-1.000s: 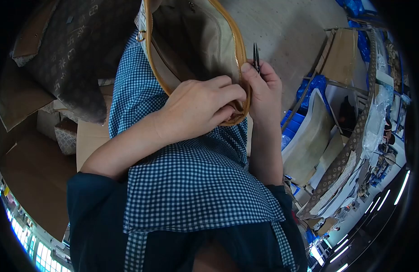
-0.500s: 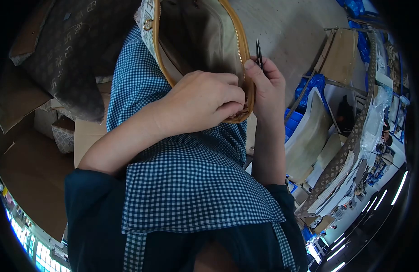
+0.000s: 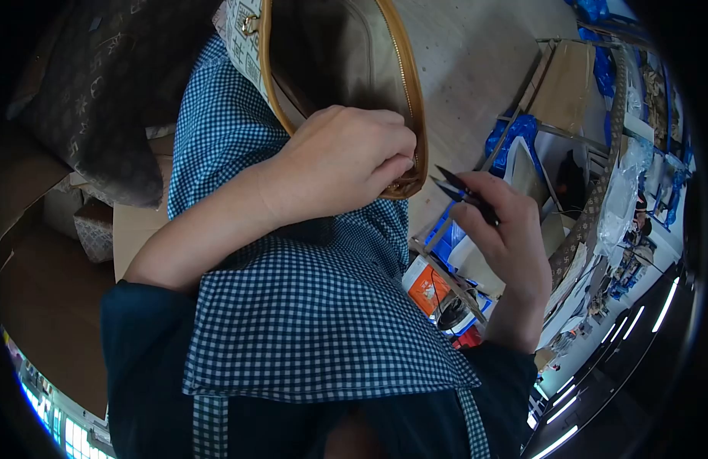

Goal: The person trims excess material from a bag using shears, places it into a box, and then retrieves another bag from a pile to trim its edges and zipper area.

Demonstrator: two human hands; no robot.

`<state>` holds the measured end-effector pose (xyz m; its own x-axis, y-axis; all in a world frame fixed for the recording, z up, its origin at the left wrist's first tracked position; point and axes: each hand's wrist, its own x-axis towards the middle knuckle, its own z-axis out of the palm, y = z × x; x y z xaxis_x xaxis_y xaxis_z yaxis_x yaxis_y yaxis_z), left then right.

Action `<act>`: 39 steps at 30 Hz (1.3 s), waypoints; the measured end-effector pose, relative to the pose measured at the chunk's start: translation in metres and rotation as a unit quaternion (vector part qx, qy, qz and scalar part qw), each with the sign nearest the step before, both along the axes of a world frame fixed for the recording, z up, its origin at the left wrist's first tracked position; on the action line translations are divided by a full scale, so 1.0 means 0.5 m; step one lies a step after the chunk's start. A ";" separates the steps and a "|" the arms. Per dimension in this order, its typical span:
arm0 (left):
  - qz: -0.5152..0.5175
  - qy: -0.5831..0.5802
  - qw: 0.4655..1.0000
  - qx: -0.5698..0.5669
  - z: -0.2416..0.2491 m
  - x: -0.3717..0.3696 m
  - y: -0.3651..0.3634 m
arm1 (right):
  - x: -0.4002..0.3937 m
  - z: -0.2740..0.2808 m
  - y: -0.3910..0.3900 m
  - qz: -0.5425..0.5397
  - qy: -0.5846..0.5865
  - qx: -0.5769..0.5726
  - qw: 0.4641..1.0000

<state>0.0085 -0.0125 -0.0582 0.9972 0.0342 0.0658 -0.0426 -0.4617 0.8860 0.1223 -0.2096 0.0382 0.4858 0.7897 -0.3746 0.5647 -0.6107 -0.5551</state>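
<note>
An open bag (image 3: pixel 413 92) with tan trim, a gold zipper and a pale lining lies at the top centre over a checked apron (image 3: pixel 323 321). My left hand (image 3: pixel 350 157) is closed at the bag's lower corner, its fingertips pinching the edge by the zipper end; what exactly lies between them is hidden. To the right, apart from the bag, my right hand (image 3: pixel 507 226) grips small black snips (image 3: pixel 465 195). Their blades are spread and point up and left toward the bag's corner.
Dark patterned material (image 3: pixel 101 115) and cardboard (image 3: pixel 52 306) are at the left. On the right are a rack with a cardboard sheet (image 3: pixel 564 84), blue plastic (image 3: pixel 515 141) and clear wrapping (image 3: pixel 618 206). An orange-and-white container (image 3: pixel 427 287) stands below my right hand.
My right hand has moved off the bag's edge, down and right, and the snips now show with blades apart. My left hand stays at the corner.
</note>
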 end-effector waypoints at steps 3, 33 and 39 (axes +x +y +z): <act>-0.008 0.002 1.000 -0.006 0.000 0.005 0.000 | -0.014 0.011 0.019 0.061 -0.055 -0.090 0.993; -0.009 -0.080 0.997 -0.010 -0.018 0.009 -0.004 | -0.007 0.047 0.140 0.296 -0.171 -0.239 0.909; -0.014 -0.025 1.000 -0.006 -0.002 0.010 -0.001 | -0.006 0.051 0.139 0.295 -0.175 -0.226 0.912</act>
<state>0.0138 -0.0129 -0.0593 0.9933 0.0080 0.1153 -0.0995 -0.4488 0.8881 0.1192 -0.1401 0.0636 0.1780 0.7551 -0.6309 0.9634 -0.2644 -0.0447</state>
